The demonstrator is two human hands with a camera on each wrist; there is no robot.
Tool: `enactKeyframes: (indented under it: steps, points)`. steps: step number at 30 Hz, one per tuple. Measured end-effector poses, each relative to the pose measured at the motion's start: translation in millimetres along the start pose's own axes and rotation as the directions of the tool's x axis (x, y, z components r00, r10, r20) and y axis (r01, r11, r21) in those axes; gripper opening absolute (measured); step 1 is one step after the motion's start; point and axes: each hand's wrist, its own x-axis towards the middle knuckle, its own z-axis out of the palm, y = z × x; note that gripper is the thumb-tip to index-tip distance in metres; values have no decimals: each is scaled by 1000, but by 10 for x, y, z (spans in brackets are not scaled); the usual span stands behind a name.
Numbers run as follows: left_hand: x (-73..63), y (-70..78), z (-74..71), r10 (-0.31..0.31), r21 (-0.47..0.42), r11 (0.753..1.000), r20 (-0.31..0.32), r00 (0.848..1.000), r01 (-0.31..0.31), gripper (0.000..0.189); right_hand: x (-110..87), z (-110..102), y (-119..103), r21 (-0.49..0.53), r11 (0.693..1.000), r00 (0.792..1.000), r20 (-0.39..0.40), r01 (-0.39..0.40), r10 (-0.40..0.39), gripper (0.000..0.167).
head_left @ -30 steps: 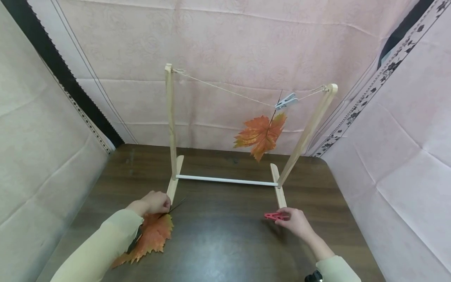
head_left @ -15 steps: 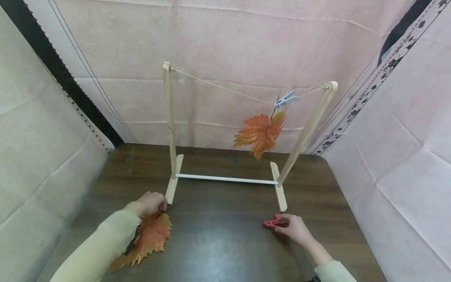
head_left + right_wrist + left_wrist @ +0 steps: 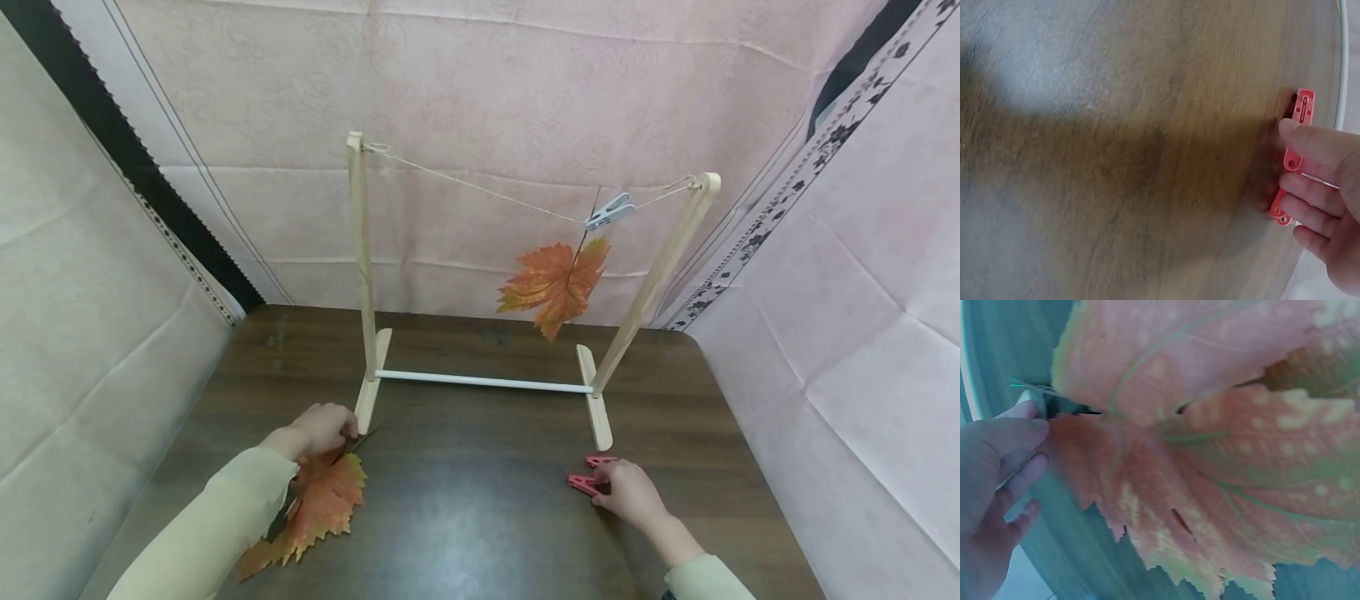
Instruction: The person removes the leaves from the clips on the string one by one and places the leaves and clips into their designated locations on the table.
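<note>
My left hand (image 3: 324,429) pinches the dark stem of an orange artificial maple leaf (image 3: 330,500) low over the table; the left wrist view shows the stem (image 3: 1060,400) at the fingertips and the broad leaf (image 3: 1166,462) beyond. At the right, my right hand (image 3: 628,493) pinches a red clothespin (image 3: 583,485) between thumb and fingers. A second red clothespin (image 3: 600,460) lies just behind it, by the fingers. In the right wrist view the pinched clothespin (image 3: 1304,106) shows above the thumb, the other clothespin (image 3: 1277,203) beside the lower fingers.
A wooden stand with two posts (image 3: 362,258) and a white crossbar (image 3: 483,381) stands on the brown table (image 3: 465,508). Its sagging string (image 3: 480,188) carries a blue clothespin (image 3: 611,212) gripping another orange leaf (image 3: 558,283). Pale cloth walls surround the table.
My right hand has drawn slightly nearer, and two separate red clothespins now show at its fingers. My left hand, with the leaf, has shifted a little left.
</note>
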Motion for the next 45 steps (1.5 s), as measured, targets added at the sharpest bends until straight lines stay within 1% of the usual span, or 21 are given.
enactKeyframes:
  steps: [4, 10, 12, 15, 19, 22, 24, 26, 29, 33, 39, 45]
  points:
    - [30, 17, -50, -1, -44, 999, -16, 1000, 0, 12, -4, 7, 3, -22, 1000, 1000, -9, -1, 1, 24]
    - [44, 50, -107, 9, -74, 997, -6, 1000, -10, 7, 4, -24, 0, -35, 999, 1000, -15, 20, -21, 27]
    - [46, 77, -145, 28, -93, 995, -9, 1000, -29, 3, 22, -77, -5, -21, 1000, 1000, -20, 20, -21, 28]
    - [55, 157, -244, 77, -140, 987, -13, 997, -79, 5, 69, -221, -17, 12, 1000, 1000, -19, -1, 2, 31]
    - [106, 322, -434, 139, -180, 973, -26, 990, -142, 14, 163, -507, -22, 68, 997, 1000, -19, -23, 24, 35]
    - [166, 476, -599, 159, -184, 969, -39, 987, -163, 22, 257, -773, -20, 102, 995, 999, -42, -13, 17, 40]
    - [212, 575, -717, 185, -188, 963, -59, 981, -193, 24, 323, -972, -28, 111, 994, 998, -62, 4, 3, 43]
    - [266, 679, -831, 193, -193, 959, -85, 977, -206, 25, 379, -1180, -49, 126, 992, 996, -85, 19, -9, 46]
    - [345, 833, -1002, 225, -179, 952, -145, 964, -249, 28, 441, -1482, -95, 137, 990, 993, -116, 35, -19, 49]
    - [438, 1045, -1198, 239, -146, 951, -207, 949, -271, 31, 490, -1817, -167, 139, 989, 986, -164, 52, -29, 48]
    - [550, 1290, -1458, 229, -149, 950, -268, 936, -275, 34, 542, -2219, -291, 152, 985, 978, -202, 84, -52, 52]
    - [640, 1439, -1664, 208, -158, 952, -290, 934, -261, 38, 575, -2545, -383, 153, 983, 961, -271, 105, -61, 44]
